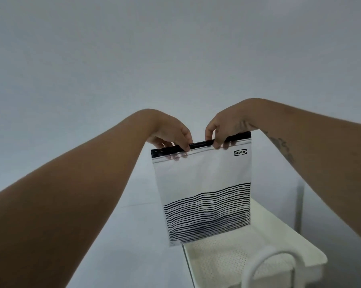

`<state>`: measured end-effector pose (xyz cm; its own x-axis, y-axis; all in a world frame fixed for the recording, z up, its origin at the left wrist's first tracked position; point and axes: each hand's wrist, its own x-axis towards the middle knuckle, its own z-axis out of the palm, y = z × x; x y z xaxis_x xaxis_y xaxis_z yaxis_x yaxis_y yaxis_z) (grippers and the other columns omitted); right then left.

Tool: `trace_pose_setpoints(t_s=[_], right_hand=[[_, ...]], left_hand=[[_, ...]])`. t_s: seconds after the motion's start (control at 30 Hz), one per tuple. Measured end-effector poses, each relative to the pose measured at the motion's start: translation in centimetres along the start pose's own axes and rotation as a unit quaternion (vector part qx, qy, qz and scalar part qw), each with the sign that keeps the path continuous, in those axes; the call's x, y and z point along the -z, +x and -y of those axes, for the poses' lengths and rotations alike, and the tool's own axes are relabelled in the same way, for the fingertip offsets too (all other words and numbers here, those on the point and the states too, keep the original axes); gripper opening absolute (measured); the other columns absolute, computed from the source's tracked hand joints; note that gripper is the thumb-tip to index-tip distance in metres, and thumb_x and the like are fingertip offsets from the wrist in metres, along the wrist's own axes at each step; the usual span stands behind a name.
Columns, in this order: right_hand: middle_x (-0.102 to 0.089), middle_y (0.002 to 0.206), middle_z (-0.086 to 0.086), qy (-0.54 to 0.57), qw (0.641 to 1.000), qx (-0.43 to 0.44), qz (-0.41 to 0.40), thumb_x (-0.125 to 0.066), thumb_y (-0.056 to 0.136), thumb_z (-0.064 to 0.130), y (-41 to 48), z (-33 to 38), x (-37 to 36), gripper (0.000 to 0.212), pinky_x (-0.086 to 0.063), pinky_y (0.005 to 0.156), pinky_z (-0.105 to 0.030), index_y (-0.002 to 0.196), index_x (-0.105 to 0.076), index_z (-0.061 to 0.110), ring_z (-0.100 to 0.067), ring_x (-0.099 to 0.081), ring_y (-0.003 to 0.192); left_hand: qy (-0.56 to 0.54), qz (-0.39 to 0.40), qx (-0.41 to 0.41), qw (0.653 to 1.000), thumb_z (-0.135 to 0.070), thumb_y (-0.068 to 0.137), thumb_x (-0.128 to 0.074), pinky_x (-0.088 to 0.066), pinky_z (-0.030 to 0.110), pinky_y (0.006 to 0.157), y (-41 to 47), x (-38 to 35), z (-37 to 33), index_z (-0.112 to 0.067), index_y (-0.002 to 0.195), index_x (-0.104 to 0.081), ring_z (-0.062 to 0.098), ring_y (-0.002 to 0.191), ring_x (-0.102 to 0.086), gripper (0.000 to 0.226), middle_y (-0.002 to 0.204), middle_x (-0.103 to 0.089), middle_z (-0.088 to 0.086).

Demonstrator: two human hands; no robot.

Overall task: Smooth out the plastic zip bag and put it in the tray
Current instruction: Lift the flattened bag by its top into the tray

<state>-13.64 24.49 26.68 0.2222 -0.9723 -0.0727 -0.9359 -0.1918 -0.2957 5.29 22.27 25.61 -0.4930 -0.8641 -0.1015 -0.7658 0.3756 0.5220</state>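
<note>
White plastic zip bag with black wavy stripes and black top band [202, 183] held up in air, hanging vertical, above near-left part of white perforated tray [275, 242]. Left hand [171, 136] and right hand [225, 129] both pinch black top edge, fingers closed narrow on it. Bag looks flat, mostly smooth; placing in tray not yet done. Readable print: "IKEA" logo [240, 152], upper right corner of bag.

Tray [296, 242] open above; handle [273, 265] at near edge.
</note>
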Motion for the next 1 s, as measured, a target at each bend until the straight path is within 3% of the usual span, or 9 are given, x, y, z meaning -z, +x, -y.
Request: trace_pose_setpoints(t_s=[0.23, 0.43, 0.57, 0.63, 0.73, 0.83, 1.0], right_hand=[[-0.065, 0.083, -0.004, 0.004, 0.999, -0.051, -0.003, -0.067, 0.086, 0.002, 2.3, -5.5, -0.4, 0.015, -0.051, 0.064, -0.027, 0.086, -0.065, 0.018, -0.021, -0.063, 0.077], [-0.067, 0.085, -0.002, 0.004, 0.996, -0.049, -0.073, -0.068, 0.084, 0.007, 6.0, -9.4, -1.9, 0.018, -0.048, 0.064, -0.028, 0.079, -0.067, 0.024, -0.018, -0.066, 0.075], [-0.064, 0.093, -0.006, -0.001, 0.982, -0.042, -0.187, -0.060, 0.084, 0.003, 9.1, -10.8, -4.0, 0.018, -0.047, 0.068, -0.030, 0.082, -0.066, 0.020, -0.020, -0.060, 0.074], [-0.057, 0.097, -0.002, -0.011, 0.959, -0.026, -0.281, -0.056, 0.088, 0.004, 10.6, -11.3, -5.6, 0.020, -0.051, 0.072, -0.034, 0.083, -0.064, 0.021, -0.022, -0.057, 0.079], [-0.062, 0.097, -0.001, 0.048, 0.926, -0.015, -0.374, -0.051, 0.090, 0.005, 12.0, -12.3, -8.2, 0.024, -0.053, 0.073, -0.039, 0.082, -0.062, 0.024, -0.026, -0.060, 0.084], [-0.065, 0.096, 0.001, 0.067, 0.927, -0.011, -0.369, -0.049, 0.088, 0.007, 12.2, -13.6, -10.9, 0.025, -0.053, 0.075, -0.040, 0.081, -0.065, 0.025, -0.024, -0.060, 0.085], [-0.065, 0.096, 0.002, 0.055, 0.971, -0.001, -0.232, -0.057, 0.087, 0.007, 10.9, -16.7, -15.5, 0.020, -0.052, 0.083, -0.039, 0.084, -0.069, 0.021, -0.020, -0.061, 0.091]], left_hand=[[0.005, 0.011, -0.021, 1.000, -0.009, 0.091, -0.064, -0.057, 0.029, 0.067, 5.9, -2.4, -1.1, -0.012, 0.101, -0.063, 0.024, 0.074, -0.071, 0.010, 0.099, -0.074, 0.013], [0.054, -0.060, -0.056, 0.995, -0.012, 0.091, -0.062, -0.056, 0.025, 0.059, 11.4, -3.9, -0.3, -0.016, 0.095, -0.065, 0.017, 0.066, -0.071, 0.007, 0.096, -0.076, 0.008], [0.105, -0.143, -0.078, 0.981, -0.008, 0.090, -0.056, -0.052, 0.026, 0.059, 14.2, -4.5, 0.4, -0.018, 0.090, -0.064, 0.017, 0.065, -0.068, 0.013, 0.090, -0.072, 0.004], [0.129, -0.204, -0.088, 0.966, -0.008, 0.089, -0.055, -0.049, 0.029, 0.061, 15.1, -5.0, 1.1, -0.020, 0.086, -0.063, 0.019, 0.067, -0.065, 0.015, 0.086, -0.064, -0.001], [0.171, -0.281, -0.111, 0.938, -0.014, 0.091, -0.053, -0.042, 0.028, 0.061, 15.8, -6.1, 2.5, -0.024, 0.087, -0.063, 0.021, 0.078, -0.062, 0.014, 0.092, -0.062, -0.001], [0.152, -0.296, -0.117, 0.936, -0.018, 0.092, -0.053, -0.040, 0.028, 0.061, 16.2, -8.6, 4.3, -0.025, 0.091, -0.065, 0.021, 0.079, -0.060, 0.014, 0.095, -0.064, -0.001], [0.156, -0.258, -0.087, 0.950, -0.024, 0.094, -0.049, -0.044, 0.028, 0.068, 16.0, -16.1, 7.5, -0.031, 0.100, -0.065, 0.019, 0.082, -0.061, 0.019, 0.101, -0.068, -0.003]])
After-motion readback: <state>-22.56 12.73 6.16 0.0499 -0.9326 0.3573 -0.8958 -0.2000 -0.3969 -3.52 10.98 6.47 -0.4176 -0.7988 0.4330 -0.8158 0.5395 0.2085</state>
